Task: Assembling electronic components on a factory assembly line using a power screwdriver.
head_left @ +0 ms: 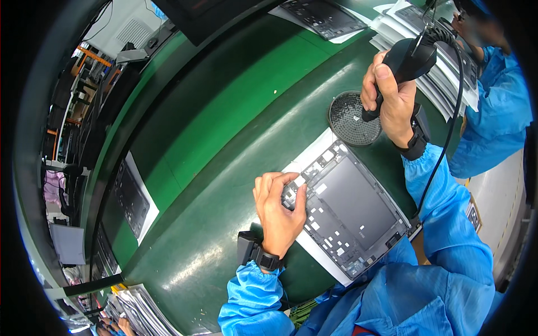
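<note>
A dark laptop casing (358, 196) with several small white patches lies tilted on a white sheet (310, 150) in front of me. My left hand (279, 210) is at its left corner, with thumb and index finger bent close together on the casing beside a white patch. Whether they pinch the patch itself I cannot tell. My right hand (395, 103) is raised beyond the casing's far right corner. Its fingers wrap round a black pistol-shaped handheld device (413, 59), like a scanner, with a cord behind it. Below its handle sits a round black dish (348, 124) with a studded inside.
Papers (443, 92) with more dark casings are stacked at the far right, beside a person in a blue sleeve (496, 112). Other casings lie on sheets across the green table (224, 185), at the back (324, 18) and left (130, 199). A black cable (448, 143) hangs near my right arm.
</note>
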`<move>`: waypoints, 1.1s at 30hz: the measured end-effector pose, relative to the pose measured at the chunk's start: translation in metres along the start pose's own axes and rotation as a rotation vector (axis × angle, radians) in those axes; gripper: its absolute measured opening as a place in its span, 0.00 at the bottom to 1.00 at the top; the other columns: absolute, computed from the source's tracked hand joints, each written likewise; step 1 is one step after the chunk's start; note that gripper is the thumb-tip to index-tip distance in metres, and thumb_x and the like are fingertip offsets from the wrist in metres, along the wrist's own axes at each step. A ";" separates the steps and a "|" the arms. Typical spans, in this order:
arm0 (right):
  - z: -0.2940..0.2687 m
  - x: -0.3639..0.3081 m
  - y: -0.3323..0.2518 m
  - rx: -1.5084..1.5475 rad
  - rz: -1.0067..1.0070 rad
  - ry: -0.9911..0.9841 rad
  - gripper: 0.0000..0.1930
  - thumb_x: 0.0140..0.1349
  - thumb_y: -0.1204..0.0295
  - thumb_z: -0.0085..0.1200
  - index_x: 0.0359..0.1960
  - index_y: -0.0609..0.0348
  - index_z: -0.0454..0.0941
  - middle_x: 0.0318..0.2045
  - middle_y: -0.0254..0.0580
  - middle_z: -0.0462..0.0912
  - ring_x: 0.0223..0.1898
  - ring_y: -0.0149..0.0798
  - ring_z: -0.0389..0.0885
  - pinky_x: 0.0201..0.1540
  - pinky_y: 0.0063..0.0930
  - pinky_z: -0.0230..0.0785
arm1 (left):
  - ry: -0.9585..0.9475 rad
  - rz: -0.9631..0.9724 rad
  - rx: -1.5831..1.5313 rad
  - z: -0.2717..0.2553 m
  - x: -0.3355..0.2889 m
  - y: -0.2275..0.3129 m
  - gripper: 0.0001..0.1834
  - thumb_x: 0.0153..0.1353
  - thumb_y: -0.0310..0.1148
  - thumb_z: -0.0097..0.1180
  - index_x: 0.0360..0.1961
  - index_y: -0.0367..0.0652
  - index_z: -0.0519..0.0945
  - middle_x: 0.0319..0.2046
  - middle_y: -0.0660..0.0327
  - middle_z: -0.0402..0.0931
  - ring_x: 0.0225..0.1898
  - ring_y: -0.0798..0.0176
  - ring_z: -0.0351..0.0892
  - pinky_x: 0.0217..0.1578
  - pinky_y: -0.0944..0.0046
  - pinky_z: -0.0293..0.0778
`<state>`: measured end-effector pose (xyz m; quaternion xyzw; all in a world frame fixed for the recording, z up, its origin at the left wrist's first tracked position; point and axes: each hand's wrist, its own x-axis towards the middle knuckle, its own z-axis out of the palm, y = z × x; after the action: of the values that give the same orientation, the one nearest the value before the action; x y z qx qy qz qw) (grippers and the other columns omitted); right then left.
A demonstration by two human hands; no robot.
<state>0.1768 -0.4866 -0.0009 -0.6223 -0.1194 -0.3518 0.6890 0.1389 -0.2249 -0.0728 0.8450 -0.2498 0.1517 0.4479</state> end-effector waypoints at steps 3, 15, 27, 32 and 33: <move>0.009 -0.002 -0.007 -0.004 -0.031 0.035 0.11 0.76 0.64 0.53 0.42 0.61 0.74 0.19 0.31 0.72 0.16 0.24 0.68 0.20 0.21 0.63 | 0.002 -0.013 0.019 0.000 -0.003 0.001 0.13 0.51 0.23 0.70 0.39 0.40 0.84 0.36 0.56 0.77 0.41 0.53 0.74 0.45 0.56 0.69; 0.135 -0.066 -0.014 0.250 0.085 -0.347 0.20 0.71 0.55 0.57 0.45 0.59 0.65 0.18 0.35 0.70 0.15 0.26 0.66 0.18 0.23 0.63 | 0.132 -0.049 0.125 -0.003 -0.009 -0.003 0.19 0.47 0.32 0.75 0.37 0.45 0.78 0.35 0.60 0.73 0.41 0.52 0.71 0.43 0.52 0.62; 0.139 -0.072 -0.008 0.372 0.146 -0.310 0.07 0.70 0.73 0.55 0.34 0.60 0.71 0.22 0.30 0.71 0.16 0.20 0.68 0.18 0.18 0.61 | 0.126 -0.065 0.102 -0.001 -0.011 -0.008 0.19 0.47 0.32 0.75 0.35 0.45 0.76 0.35 0.60 0.72 0.41 0.52 0.70 0.42 0.53 0.61; 0.138 -0.073 -0.009 0.349 0.132 -0.310 0.08 0.70 0.72 0.56 0.35 0.61 0.70 0.21 0.29 0.71 0.16 0.21 0.68 0.18 0.18 0.61 | 0.135 -0.054 0.101 0.001 -0.010 -0.008 0.19 0.46 0.32 0.75 0.35 0.44 0.75 0.35 0.60 0.72 0.41 0.51 0.70 0.42 0.53 0.60; 0.137 -0.072 -0.009 0.350 0.133 -0.310 0.08 0.70 0.72 0.56 0.35 0.61 0.70 0.21 0.29 0.71 0.16 0.21 0.68 0.18 0.18 0.61 | 0.132 -0.056 0.104 0.001 -0.011 -0.008 0.19 0.47 0.32 0.74 0.35 0.44 0.75 0.35 0.60 0.72 0.41 0.51 0.70 0.42 0.53 0.60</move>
<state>0.1561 -0.3334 -0.0109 -0.5465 -0.2416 -0.1796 0.7815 0.1343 -0.2192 -0.0837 0.8620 -0.1877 0.2071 0.4229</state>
